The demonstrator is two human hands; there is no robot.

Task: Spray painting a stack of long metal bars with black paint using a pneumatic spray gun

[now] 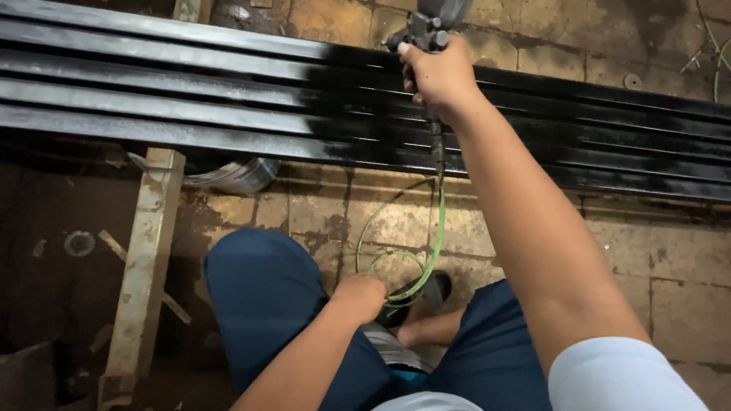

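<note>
Stained floor tiles (pixel 426 221) lie under metal bars (pixel 190 84) raised on a stand (pixel 145 266), where my right hand (pixel 438 76) is wrapped tight around a spray gun (pixel 422 34) above their wet black part, while my left hand (pixel 362 295) pinches its green hose (pixel 438 228) clear.

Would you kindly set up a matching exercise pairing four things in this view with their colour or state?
Things:
1. spray gun
2. hose
3. metal bars
4. left hand

States:
A. thin, green, looping down to the floor
B. closed, resting on the knee
C. gripped by the right hand
D. grey at one end, wet black at the other

Pairs: 1-C, 2-A, 3-D, 4-B
</note>
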